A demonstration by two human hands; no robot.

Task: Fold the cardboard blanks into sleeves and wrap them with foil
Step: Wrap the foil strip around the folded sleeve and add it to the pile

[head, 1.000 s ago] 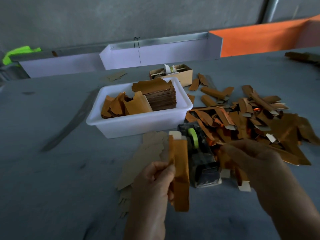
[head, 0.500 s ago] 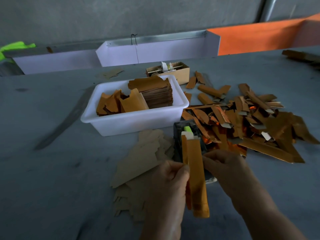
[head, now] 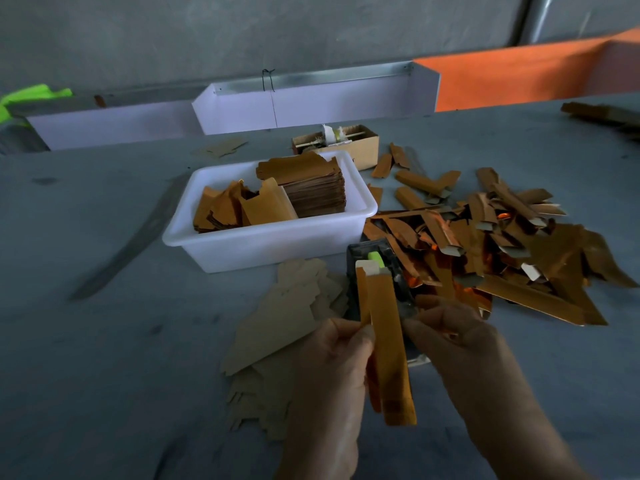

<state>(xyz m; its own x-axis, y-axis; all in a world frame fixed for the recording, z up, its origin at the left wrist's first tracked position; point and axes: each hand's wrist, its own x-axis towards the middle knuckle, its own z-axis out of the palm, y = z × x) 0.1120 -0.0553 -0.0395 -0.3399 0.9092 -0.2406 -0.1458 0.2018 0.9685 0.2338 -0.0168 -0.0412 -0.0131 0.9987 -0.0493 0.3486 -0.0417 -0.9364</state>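
Orange foil-covered sleeve [head: 387,344] stands between my hands, long axis running away from me toward the tape dispenser [head: 375,271]; my left hand [head: 337,362] pinches its left edge, my right hand [head: 450,336] closes on its right edge.

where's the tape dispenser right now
Head view, centre: the tape dispenser sits on the table just right of the white tub, behind the held sleeve.

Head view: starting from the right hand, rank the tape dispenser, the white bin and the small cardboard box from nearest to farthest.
From the right hand:
1. Tape dispenser, black, just beyond the fingers and behind the held sleeve.
2. White bin, farther back and to the left, holding stacked blanks.
3. Small cardboard box, behind the bin's far right corner.
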